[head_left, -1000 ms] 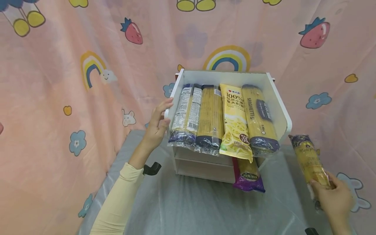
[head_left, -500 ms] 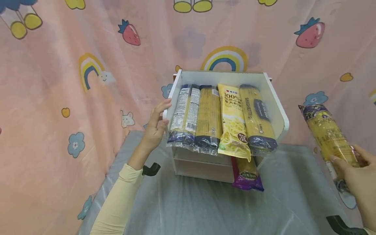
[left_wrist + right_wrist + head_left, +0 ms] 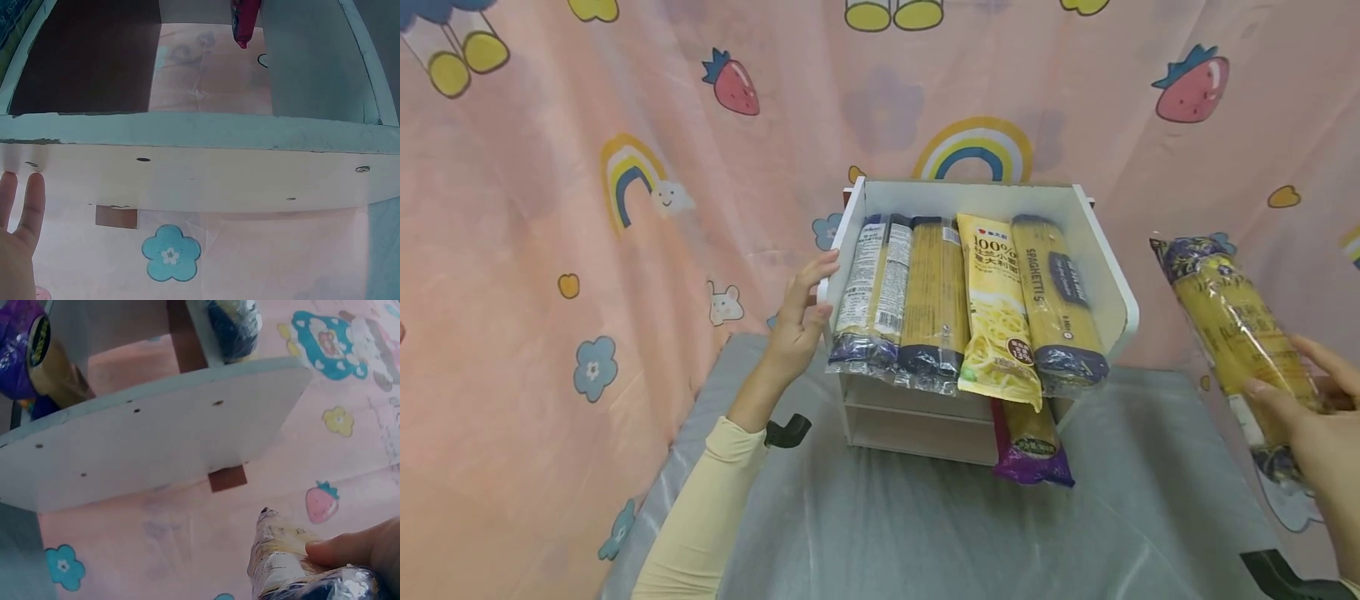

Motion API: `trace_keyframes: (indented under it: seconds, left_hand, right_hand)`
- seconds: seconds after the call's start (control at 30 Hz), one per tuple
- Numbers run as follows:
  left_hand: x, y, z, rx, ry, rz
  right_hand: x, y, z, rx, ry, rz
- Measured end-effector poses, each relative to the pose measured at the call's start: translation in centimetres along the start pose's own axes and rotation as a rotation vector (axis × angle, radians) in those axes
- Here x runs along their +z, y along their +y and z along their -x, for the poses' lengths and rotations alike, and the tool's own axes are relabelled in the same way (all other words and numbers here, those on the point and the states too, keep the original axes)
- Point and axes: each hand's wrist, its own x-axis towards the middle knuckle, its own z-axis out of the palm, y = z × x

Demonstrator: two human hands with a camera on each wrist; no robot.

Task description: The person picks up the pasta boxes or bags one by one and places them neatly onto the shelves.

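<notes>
In the head view, my right hand grips a clear packet of spaghetti with dark purple ends, held tilted in the air right of a white shelf unit. The right wrist view shows the thumb pressed on that spaghetti packet. My left hand touches the outer left side panel of the shelf; in the left wrist view two of its fingers are straight against the panel. On the top level lie several pasta packets side by side, among them a yellow one and a "SPAGHETTI 5" one.
A purple-ended pasta packet sticks out of a lower compartment at the right. The shelf stands on a grey cloth-covered table. A pink patterned curtain hangs behind and at the sides.
My right hand has raised the spaghetti packet and carried it right, then slightly up and left. My left hand keeps its place on the shelf's side.
</notes>
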Motion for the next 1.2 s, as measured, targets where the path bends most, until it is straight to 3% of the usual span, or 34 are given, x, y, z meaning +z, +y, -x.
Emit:
trace_keyframes:
  seconds: [0.2, 0.47, 0.83, 1.03, 1.2]
  left_hand:
    - [0.0, 0.0, 0.0, -0.003, 0.0, -0.003]
    - [0.0, 0.0, 0.0, 0.007, 0.001, 0.014]
    - [0.0, 0.0, 0.1, -0.009, -0.004, -0.001]
    - [0.0, 0.0, 0.1, -0.008, -0.002, -0.003]
    - [0.0, -0.1, 0.0, -0.002, 0.001, 0.003]
  right_hand:
    - [0.2, -1.7, 0.1, -0.039, -0.011, -0.128]
    - [-0.3, -4.8, 0.4, -0.077, -0.065, -0.081]
    - [-0.2, -8.1, 1.9, -0.22, -0.102, -0.158]
    - [-0.5, -8.8, 3.6, -0.372, -0.06, -0.108]
    - [-0.8, -9.3, 4.6, -0.455, -0.101, -0.07]
